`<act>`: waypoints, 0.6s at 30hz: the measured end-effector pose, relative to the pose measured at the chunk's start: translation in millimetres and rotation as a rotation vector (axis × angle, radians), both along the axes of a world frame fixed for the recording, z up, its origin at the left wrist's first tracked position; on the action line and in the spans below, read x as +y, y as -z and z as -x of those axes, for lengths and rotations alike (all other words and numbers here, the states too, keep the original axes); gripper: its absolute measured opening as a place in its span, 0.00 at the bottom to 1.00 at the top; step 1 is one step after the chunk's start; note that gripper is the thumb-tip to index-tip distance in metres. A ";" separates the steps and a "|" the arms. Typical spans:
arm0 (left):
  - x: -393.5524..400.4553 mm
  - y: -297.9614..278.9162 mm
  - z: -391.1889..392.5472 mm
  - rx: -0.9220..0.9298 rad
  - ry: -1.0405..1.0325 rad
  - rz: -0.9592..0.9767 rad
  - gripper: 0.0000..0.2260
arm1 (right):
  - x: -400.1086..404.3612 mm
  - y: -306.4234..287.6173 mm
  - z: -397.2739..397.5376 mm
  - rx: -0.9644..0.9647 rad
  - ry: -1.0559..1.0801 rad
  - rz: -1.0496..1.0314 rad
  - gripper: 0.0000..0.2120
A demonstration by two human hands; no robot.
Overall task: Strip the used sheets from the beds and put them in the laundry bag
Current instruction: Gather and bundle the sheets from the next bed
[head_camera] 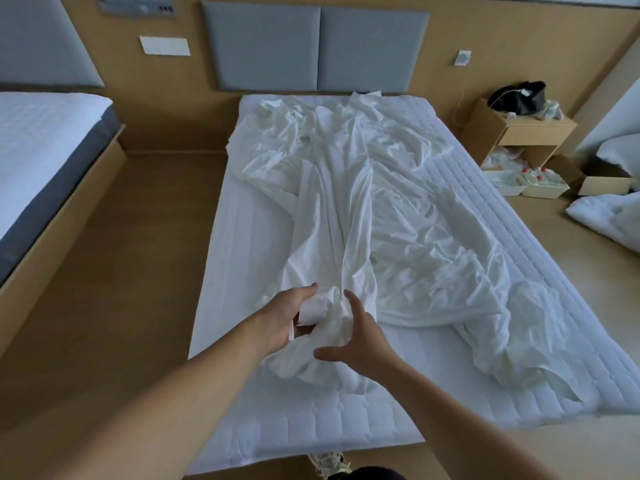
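Both arms reach forward over the bed [242,420]. The left hand [284,317] grips the bunched white sheet [346,209]. The right hand [360,337] hovers spread beside it, grip open.

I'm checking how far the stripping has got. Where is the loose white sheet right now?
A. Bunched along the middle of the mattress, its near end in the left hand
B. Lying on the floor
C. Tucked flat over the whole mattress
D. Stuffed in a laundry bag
A: the sheet lies crumpled down the mattress, and the left hand grips its near end.
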State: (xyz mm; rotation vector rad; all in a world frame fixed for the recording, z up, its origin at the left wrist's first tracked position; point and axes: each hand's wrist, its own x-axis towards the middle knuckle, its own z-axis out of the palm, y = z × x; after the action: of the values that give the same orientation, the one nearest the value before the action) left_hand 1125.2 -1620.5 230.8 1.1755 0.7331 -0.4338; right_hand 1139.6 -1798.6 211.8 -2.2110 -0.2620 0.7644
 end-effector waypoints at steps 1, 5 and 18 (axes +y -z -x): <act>-1.9 5.6 -15.1 0.015 0.011 -0.019 0.17 | 5.3 5.3 -10.8 -0.077 -0.033 0.082 0.57; -10.8 30.2 -64.8 0.100 0.079 -0.200 0.23 | 12.4 32.1 -67.1 -0.135 0.055 0.137 0.40; 42.5 154.3 -65.7 0.455 0.098 -0.528 0.40 | -30.3 135.9 -162.0 0.215 0.272 0.116 0.52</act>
State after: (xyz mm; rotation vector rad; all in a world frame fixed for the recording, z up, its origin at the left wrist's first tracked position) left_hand 1190.9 -1577.9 76.5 1.6350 1.2375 -0.6226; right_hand 1301.7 -1828.9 76.0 -2.1891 0.1902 0.8736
